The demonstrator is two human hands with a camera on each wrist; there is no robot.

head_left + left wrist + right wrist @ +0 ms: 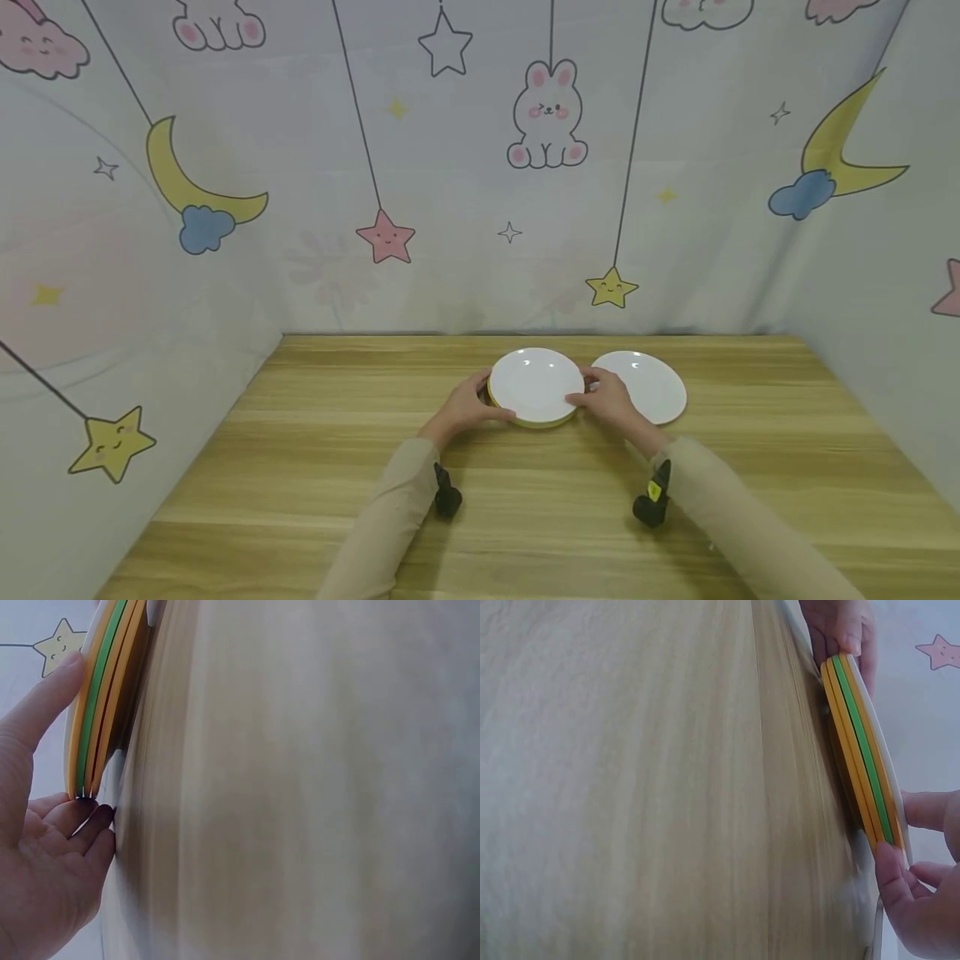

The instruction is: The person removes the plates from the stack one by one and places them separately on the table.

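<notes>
Both hands hold a stack of round plates near the far side of the table. The top plate is white; orange and green rims show below it in the wrist views, as on the stacked plates. My left hand grips the left edge, thumb near the top rim and fingers beneath. The right hand pinches the right edge between thumb and fingers. A gap shows under the stack in the left wrist view, so it looks raised off the table. A single white plate lies just right, partly behind the right hand.
The wood-grain table runs back to a pale cloth wall printed with stars, moons and a rabbit. Similar cloth stands on the left and right sides. Small black devices sit on both wrists.
</notes>
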